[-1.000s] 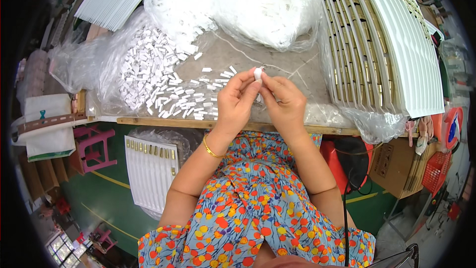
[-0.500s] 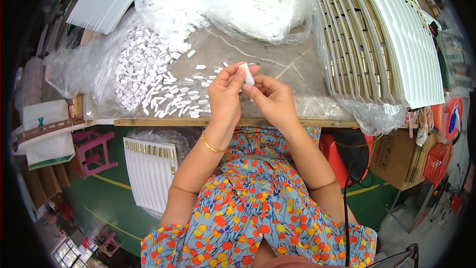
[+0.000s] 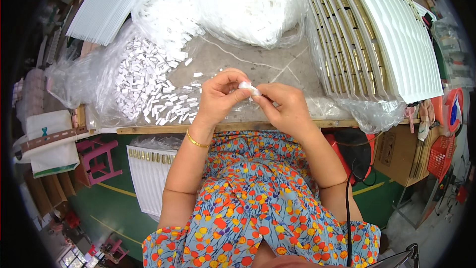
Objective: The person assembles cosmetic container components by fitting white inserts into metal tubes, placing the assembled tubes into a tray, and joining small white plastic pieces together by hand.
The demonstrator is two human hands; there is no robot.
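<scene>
A small white piece (image 3: 249, 88) is pinched between the fingertips of both hands above the near part of the table. My left hand (image 3: 222, 95) grips its left end with thumb and curled fingers; a gold bangle circles that wrist. My right hand (image 3: 289, 108) pinches the other end between thumb and forefinger. Fingers cover much of the piece, so its exact kind cannot be told. To the left of my hands spreads a pile of small white rectangular pieces (image 3: 144, 72), with a few loose ones nearest my left hand.
Big clear bags of white pieces (image 3: 243, 7) fill the far side. Stacked white trays with gold-coloured metal parts (image 3: 367, 44) stand at the right, more white sheets (image 3: 109, 5) at far left. A wooden strip (image 3: 163, 129) edges the table; below are a tray (image 3: 148, 178) and pink stool (image 3: 100, 160).
The white piece has tipped from nearly upright to a flatter slant and sits slightly lower. My right hand has shifted to the right, and both hands now pinch the piece from opposite ends.
</scene>
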